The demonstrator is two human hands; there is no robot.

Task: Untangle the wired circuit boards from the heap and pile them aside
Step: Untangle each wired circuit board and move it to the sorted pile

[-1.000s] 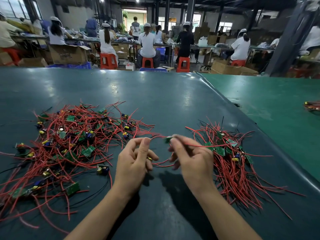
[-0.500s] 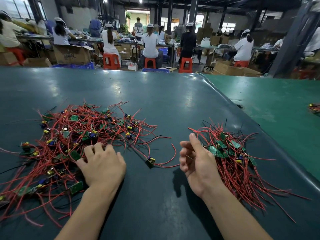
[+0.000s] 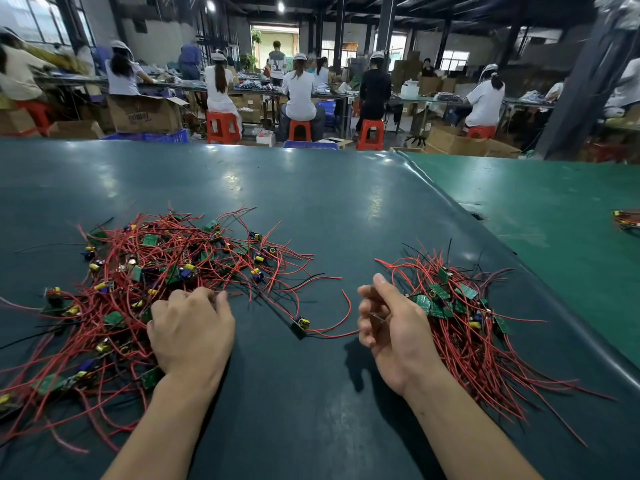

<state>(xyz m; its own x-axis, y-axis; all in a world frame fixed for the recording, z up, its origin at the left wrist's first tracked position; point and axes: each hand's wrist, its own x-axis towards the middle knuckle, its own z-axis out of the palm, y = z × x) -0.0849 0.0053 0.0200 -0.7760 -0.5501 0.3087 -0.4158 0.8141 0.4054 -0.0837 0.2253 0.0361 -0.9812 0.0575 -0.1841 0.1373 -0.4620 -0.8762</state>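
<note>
From my remote position I judge the step in hand to be selecting the next wired board from the heap (image 3: 162,271) on the left of the tabletop (image 3: 311,202). To do it well, I would take one board by its body rather than by a lead, lift it slowly, and let the other hand draw its red wires free along their length instead of jerking, since the leads in the heap cross one another densely and a sharp pull would likely drag neighbours along. The sorted pile (image 3: 460,317) lies on the right, well apart from the heap, with its wires fanned toward me; new boards are best laid the same way. One loose board (image 3: 300,326) with a yellow part lies between the two, its red lead curving toward my right hand (image 3: 391,327). Grip findings: my left hand (image 3: 192,332) rests knuckles-up on the near edge of the heap, fingers curled down into the wires; whether they have closed on a board or lead I cannot tell, as the fingertips are hidden. My right hand's grip is loosely curled, palm turned left, just beside the pile; a small greenish item seems to sit against the fingers, but I cannot tell whether it is held.
</note>
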